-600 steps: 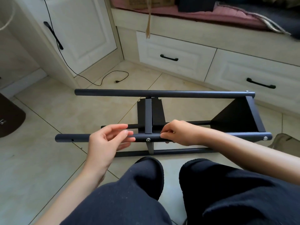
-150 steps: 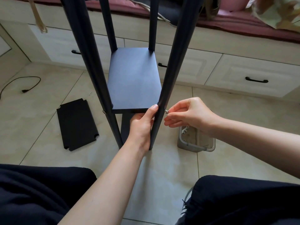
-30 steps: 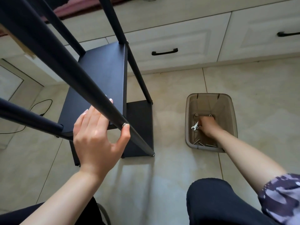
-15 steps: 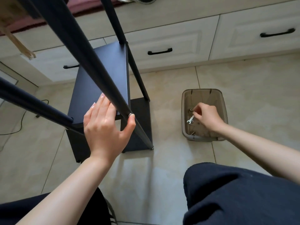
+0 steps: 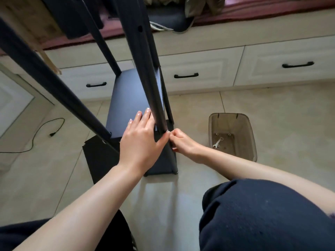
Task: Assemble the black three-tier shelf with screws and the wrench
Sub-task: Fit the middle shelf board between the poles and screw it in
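Since half a second ago, the right hand [image 5: 182, 142] has left the plastic bin [image 5: 233, 136] and come across to the near right post [image 5: 145, 69] of the black shelf [image 5: 134, 98], where its fingertips are pinched together against the post at the level of the middle tier; what they pinch is too small to make out. The left hand [image 5: 143, 140] lies flat on the front corner of that tier, fingers straight and pointing away, thumb reaching round to the same post so that it almost meets the right fingertips.

The shelf stands upright on the tiled floor [image 5: 272, 109] in front of the person's knees, four dark posts rising out of view, the lowest tier [image 5: 101, 156] showing beneath the middle one. A loose hole shows high on the near right post.

To the right, well apart from the shelf, the bin sits on the floor with a small silver wrench [image 5: 218, 142] lying in its bottom beside a few small fasteners. Behind run white drawers [image 5: 199, 75] with black handles under a cushioned bench, and a black cable [image 5: 45, 131] trails across the floor at left.
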### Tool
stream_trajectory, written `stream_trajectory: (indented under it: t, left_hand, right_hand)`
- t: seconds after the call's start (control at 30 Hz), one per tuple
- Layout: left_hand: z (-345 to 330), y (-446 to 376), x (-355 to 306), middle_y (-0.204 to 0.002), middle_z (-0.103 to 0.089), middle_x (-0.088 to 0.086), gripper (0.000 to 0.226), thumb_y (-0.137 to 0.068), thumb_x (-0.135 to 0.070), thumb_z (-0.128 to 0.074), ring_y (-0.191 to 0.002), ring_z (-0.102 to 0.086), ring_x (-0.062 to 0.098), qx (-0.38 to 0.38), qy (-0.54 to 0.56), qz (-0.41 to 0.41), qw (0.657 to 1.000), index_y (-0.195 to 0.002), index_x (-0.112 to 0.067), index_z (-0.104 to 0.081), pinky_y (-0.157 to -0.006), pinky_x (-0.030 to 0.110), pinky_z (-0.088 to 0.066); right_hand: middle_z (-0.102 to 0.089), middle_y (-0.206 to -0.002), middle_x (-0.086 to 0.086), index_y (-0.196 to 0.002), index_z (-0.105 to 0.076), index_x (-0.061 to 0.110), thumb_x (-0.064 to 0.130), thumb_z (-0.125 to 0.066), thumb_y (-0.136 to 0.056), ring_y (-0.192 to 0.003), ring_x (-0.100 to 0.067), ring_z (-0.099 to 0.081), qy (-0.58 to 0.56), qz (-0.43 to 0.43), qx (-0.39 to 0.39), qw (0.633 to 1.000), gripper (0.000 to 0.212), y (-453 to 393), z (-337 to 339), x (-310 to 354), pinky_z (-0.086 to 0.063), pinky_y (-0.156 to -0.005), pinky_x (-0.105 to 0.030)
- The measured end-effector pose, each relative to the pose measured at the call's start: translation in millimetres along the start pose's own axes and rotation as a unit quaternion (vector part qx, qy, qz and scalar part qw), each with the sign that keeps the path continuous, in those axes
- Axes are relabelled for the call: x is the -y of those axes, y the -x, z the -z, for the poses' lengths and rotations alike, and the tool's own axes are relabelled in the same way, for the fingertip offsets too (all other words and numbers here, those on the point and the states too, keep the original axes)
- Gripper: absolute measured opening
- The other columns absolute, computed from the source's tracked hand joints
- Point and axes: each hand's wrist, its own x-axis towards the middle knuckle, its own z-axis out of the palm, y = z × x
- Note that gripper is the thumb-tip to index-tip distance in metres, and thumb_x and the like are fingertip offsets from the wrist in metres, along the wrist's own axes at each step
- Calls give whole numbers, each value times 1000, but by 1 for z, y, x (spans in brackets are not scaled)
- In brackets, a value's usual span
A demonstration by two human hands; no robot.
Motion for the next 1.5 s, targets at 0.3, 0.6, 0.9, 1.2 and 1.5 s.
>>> stream_trajectory:
  t: [0.3,0.6,0.9,1.2,1.5]
  left_hand:
    - [34,-6,23,-126,-58,-9,37,-93,-46,-66,-136,-49,26,36,109,31,993,-124,-26,-64,-114,53,-39]
    - [72,-9,90,-70,-60,-11,18,-89,-41,-72,-69,-62,-12,45,231,116,965,-85,-26,-64,-52,4,-43]
    - [49,27,177,-149,-50,-11,77,-83,-52,-70,-129,-48,1,36,347,201,915,-151,-28,-43,-101,21,-43]
    - [-16,48,209,-136,-60,-12,84,-67,-54,-72,-125,-56,2,-1,499,261,827,-146,-40,-45,-98,16,-45]
    - [-69,67,213,-91,-72,-33,61,-89,-14,-69,-89,-65,-16,-44,576,293,761,-141,-33,-44,-71,1,-47]
  right_hand:
    - [-71,-97,-18,-97,-34,15,30,-34,-107,-84,-13,-71,6,20,-39,999,18,-6,-25,23,-47,-64,-20]
    - [-63,-88,-8,-99,-49,14,30,-38,-105,-63,1,-64,-15,32,-59,998,21,-41,-60,42,-41,-73,-25]
    - [-71,-73,5,-101,-52,20,34,-40,-104,-77,-2,-64,27,52,-10,998,19,-71,-106,36,-42,-76,-24]
    - [-69,-76,2,-99,-50,18,32,-40,-105,-69,4,-63,115,37,-19,992,19,-95,-115,26,-39,-70,-22]
    - [-64,-103,-21,-103,-49,10,34,-40,-104,-91,-25,-59,178,-9,-25,984,25,-101,-126,10,-43,-80,-31]
